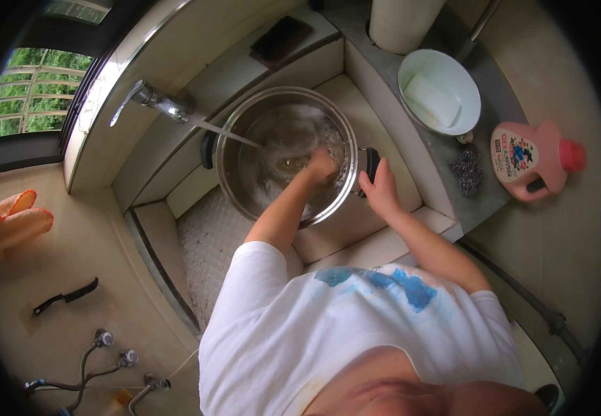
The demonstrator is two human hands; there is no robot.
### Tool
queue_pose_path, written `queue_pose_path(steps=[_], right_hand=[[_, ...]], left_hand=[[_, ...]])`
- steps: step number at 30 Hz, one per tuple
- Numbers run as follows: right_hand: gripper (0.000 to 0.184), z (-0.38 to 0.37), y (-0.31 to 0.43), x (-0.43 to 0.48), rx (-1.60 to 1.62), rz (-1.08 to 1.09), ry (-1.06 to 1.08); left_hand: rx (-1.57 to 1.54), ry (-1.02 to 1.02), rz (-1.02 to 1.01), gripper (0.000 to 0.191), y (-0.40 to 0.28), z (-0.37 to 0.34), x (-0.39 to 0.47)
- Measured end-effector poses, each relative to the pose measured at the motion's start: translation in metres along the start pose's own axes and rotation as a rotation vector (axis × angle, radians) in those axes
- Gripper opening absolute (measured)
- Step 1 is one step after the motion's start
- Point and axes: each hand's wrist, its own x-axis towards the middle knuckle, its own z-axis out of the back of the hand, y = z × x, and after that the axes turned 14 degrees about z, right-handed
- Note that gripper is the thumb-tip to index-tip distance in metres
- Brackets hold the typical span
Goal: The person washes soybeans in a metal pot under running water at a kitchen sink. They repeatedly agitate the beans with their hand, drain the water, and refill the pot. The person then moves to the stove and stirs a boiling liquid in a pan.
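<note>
A large stainless steel pot with black side handles stands in a tiled sink basin, and cloudy, foamy water swirls inside it. From the chrome faucet a stream of water runs into the pot. My left hand reaches down into the water near the pot's right side; its fingers are hidden, so whether they hold something does not show. At the pot's right rim, my right hand grips the black handle, thumb pointing up.
On the grey counter at right are a white bowl with a pale block inside, a steel wool scourer and a pink detergent jug. A dark brush lies on the back ledge. Orange cloth and hose fittings are at left.
</note>
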Motion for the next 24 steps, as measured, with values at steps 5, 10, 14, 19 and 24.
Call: queue_pose_path(steps=[5, 10, 14, 19, 24], right_hand=[[0.029, 0.001, -0.002, 0.0, -0.054, 0.025, 0.01], [0.029, 0.001, -0.002, 0.0, -0.065, 0.025, -0.007], [0.028, 0.001, -0.001, 0.0, -0.054, 0.024, -0.003], [0.028, 0.0, -0.002, 0.001, -0.03, 0.038, -0.003], [0.027, 0.001, -0.003, 0.0, -0.033, 0.073, 0.0]], left_hand=[[-0.336, 0.637, -0.154, 0.038, 0.012, 0.032, -0.028], [-1.335, 0.938, 0.12, 0.031, 0.012, 0.086, -0.049], [-1.654, 0.951, 0.01, 0.044, 0.015, 0.118, -0.067], [-1.721, 0.836, -0.075, 0.046, 0.021, 0.129, -0.083], [-1.573, 0.649, -0.118, 0.034, 0.035, 0.13, -0.085]])
